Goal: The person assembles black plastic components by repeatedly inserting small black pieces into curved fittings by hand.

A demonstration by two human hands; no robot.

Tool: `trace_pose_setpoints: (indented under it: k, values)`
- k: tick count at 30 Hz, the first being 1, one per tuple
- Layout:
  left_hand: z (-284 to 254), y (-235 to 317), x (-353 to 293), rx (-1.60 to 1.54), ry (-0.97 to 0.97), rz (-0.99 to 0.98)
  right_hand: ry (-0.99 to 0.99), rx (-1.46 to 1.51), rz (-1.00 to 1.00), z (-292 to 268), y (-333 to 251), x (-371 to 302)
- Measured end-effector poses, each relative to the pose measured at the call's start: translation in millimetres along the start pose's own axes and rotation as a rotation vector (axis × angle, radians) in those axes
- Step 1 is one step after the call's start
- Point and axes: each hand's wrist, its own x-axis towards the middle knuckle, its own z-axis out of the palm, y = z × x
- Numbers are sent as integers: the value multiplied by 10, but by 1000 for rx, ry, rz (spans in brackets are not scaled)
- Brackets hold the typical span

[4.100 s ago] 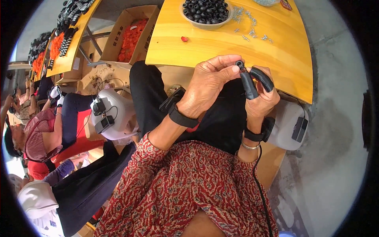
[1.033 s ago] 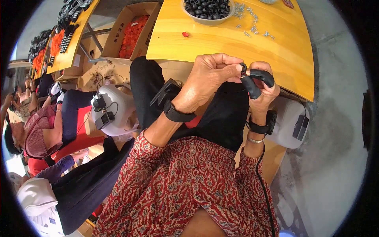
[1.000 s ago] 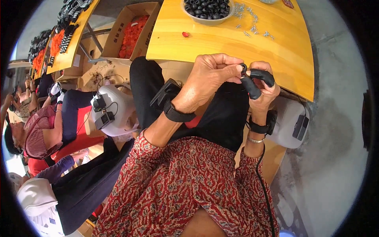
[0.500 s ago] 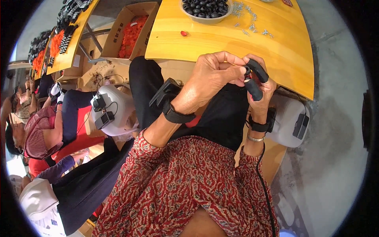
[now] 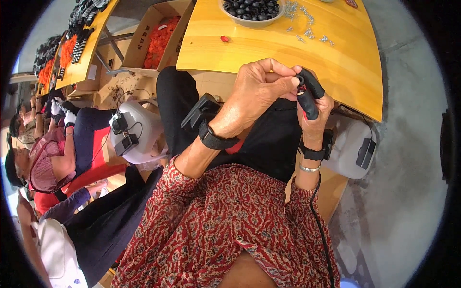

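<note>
In front of my body, over my lap, both hands meet at a small black round piece [image 5: 300,79] with a hole in it. My left hand [image 5: 257,91] pinches it between thumb and fingertips. From the other side, my right hand [image 5: 321,108] closes around the same spot. Black sleeves [image 5: 307,106] cover its thumb and a finger. A bit of red shows just below the piece, too small to make out. Both wrists wear black straps with devices on them.
The yellow table [image 5: 269,53] ahead carries a bowl [image 5: 254,23] of black round pieces, scattered small silvery parts [image 5: 309,32] and a red bit [image 5: 224,39]. A cardboard box [image 5: 137,53] of orange material stands to the left. Other people sit along the left side, near a white container [image 5: 137,120].
My hands stay together at the black piece, with small shifts of the fingers and a slight turn of the right thumb. At the left, a co-worker's head and arms have moved.
</note>
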Motion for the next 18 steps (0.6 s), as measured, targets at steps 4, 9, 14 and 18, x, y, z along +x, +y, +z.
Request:
trace_pose_setpoints:
  k: [4, 9, 14, 18]
  values:
    - [6, -6, -12, -53, 16, 24, 3, 45, 24, -35, 71, -34]
    - [48, -30, -40, 59, 13, 34, 29, 23, 18, -59, 79, -86]
    - [114, -62, -97, 28, 34, 48, 103, 25, -41, -56, 99, -87]
    - [84, -116, -115, 20, -101, 117, 99, 5, -70, -65, -25, -35]
